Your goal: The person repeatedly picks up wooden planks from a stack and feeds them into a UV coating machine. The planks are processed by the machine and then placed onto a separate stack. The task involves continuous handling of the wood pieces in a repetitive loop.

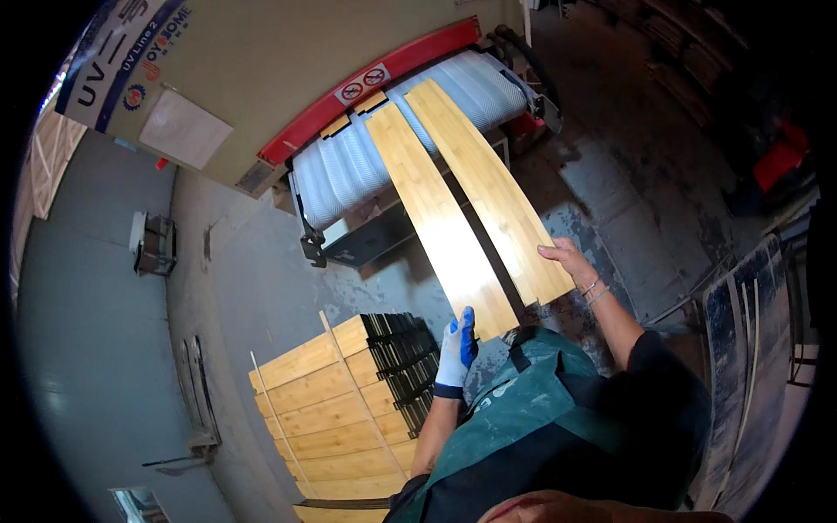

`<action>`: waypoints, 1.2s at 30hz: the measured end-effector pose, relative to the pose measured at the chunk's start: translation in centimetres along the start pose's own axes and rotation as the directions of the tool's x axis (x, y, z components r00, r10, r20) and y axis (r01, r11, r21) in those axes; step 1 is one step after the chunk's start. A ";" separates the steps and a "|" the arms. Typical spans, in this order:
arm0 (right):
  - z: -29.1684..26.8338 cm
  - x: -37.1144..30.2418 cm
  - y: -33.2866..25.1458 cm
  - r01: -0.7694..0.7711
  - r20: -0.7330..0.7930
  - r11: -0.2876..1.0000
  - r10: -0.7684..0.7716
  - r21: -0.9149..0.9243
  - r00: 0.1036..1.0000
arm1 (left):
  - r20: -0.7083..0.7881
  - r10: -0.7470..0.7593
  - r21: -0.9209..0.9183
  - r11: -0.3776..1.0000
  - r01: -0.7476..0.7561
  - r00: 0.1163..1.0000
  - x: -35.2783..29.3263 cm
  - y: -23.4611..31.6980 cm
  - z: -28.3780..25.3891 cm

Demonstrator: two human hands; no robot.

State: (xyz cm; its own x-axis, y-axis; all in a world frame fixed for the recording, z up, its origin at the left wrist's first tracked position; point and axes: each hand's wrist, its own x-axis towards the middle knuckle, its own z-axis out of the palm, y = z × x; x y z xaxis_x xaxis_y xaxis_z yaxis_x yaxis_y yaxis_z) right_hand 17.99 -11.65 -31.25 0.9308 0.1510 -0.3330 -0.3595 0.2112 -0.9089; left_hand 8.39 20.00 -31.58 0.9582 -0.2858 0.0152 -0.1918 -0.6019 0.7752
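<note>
Two long, light-brown wooden floor planks extend away from me, their far ends lying on a pale mesh conveyor belt. My left hand, in a white and blue glove, is closed on the near end of the left plank, thumb on top. The bare right hand grips the right plank by its right edge close to the near end, with its thumb on the upper face. A dark gap separates the planks. Fingers beneath both planks are hidden.
A beige machine with a red bar spans the belt; short plank ends show under the bar. Left of me stands a stack of planks with thin upright strips. A worn board leans at the right.
</note>
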 end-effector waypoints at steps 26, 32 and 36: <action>-1.6 10.4 -1.1 -0.021 0.016 0.863 0.015 0.505 1.000 | 0.323 -0.361 -0.946 -0.091 0.311 0.875 11.4 -7.1 -0.3; -2.0 14.2 -0.3 -0.084 0.197 0.789 -0.048 0.609 0.979 | 0.226 -0.321 -0.962 -0.223 0.158 0.920 11.8 -8.0 -1.4; 2.0 13.0 -2.6 -0.084 0.081 0.859 0.050 0.504 0.995 | 0.149 -0.301 -0.942 -0.332 0.043 0.942 11.8 -9.8 -1.2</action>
State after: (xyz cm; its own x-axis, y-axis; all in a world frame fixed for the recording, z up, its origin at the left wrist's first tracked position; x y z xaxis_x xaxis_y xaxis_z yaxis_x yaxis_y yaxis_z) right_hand 30.91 -8.34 -32.78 0.9031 0.2395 -0.3566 -0.4213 0.6557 -0.6266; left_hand 21.87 23.39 -38.23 0.9286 -0.1991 -0.3132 0.3051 0.8900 0.3388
